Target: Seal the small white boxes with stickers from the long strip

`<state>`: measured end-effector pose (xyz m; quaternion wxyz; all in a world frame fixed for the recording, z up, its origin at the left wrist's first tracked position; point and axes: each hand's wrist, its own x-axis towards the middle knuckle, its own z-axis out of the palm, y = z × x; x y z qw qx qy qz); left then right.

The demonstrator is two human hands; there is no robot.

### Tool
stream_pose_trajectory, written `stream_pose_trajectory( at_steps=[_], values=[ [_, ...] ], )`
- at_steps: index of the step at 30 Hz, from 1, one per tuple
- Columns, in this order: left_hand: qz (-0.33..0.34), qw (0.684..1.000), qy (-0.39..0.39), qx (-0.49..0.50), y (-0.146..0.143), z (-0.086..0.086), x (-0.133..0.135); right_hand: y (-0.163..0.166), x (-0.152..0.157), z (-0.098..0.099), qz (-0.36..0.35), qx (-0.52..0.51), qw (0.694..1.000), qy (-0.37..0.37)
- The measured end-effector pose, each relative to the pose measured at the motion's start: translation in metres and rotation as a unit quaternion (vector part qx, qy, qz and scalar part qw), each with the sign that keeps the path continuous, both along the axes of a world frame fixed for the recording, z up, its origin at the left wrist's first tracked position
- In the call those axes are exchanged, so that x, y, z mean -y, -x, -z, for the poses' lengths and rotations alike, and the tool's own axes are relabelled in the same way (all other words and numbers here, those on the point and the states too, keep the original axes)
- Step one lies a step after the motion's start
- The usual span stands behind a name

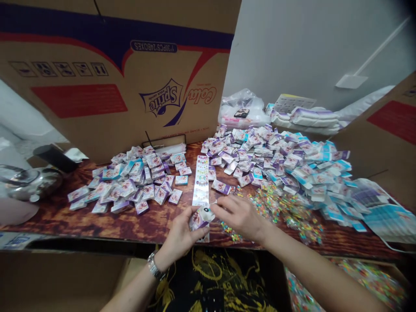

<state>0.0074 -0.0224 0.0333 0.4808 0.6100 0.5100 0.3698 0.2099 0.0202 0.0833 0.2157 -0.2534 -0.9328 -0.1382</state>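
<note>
My left hand (180,234) is closed around a small white and purple box (197,220) above the table's front edge. A dark round mark shows near the box's upper end. Bent and pinched together, the fingers of my right hand (238,213) meet that end, by a small whitish bit; what they pinch is too small to make out. A long strip of colourful round stickers (201,177) lies under and beyond the box. Just right of the strip lies another purple and white box (221,186). Small clear packets of coloured candy (276,206) are spread beside my right hand.
Small boxes are heaped at the left (130,182) and, in a larger pile, at the right (260,151). A big cardboard carton (130,86) stands behind. A metal kettle (35,180) is at the far left. Below, a box holds more candy packets (367,277).
</note>
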Motion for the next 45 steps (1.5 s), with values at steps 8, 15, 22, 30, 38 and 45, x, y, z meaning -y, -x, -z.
stream_pose_trajectory(
  at_steps=[8,15,22,30,38,45],
  values=[
    [0.018,0.994,-0.035,-0.099,0.003,-0.008,0.003,0.003,0.001,-0.002,-0.084,0.097,0.989,-0.076],
    [0.002,0.969,-0.113,-0.221,0.000,-0.004,0.005,0.008,0.001,-0.004,-0.132,0.103,0.986,-0.001],
    [-0.020,0.957,-0.178,-0.226,-0.003,0.008,0.005,0.015,0.010,-0.006,-0.062,-0.097,0.939,0.323],
    [-0.029,0.953,-0.220,-0.205,-0.010,0.001,0.008,0.026,0.018,0.020,0.091,-0.309,0.860,0.395],
    [-0.047,0.954,-0.228,-0.188,-0.012,0.008,0.009,0.035,0.024,0.037,0.091,-0.366,0.849,0.371],
    [-0.065,0.950,-0.233,-0.195,-0.011,0.011,0.008,0.029,0.028,0.026,0.026,-0.255,0.935,0.243]
  ],
)
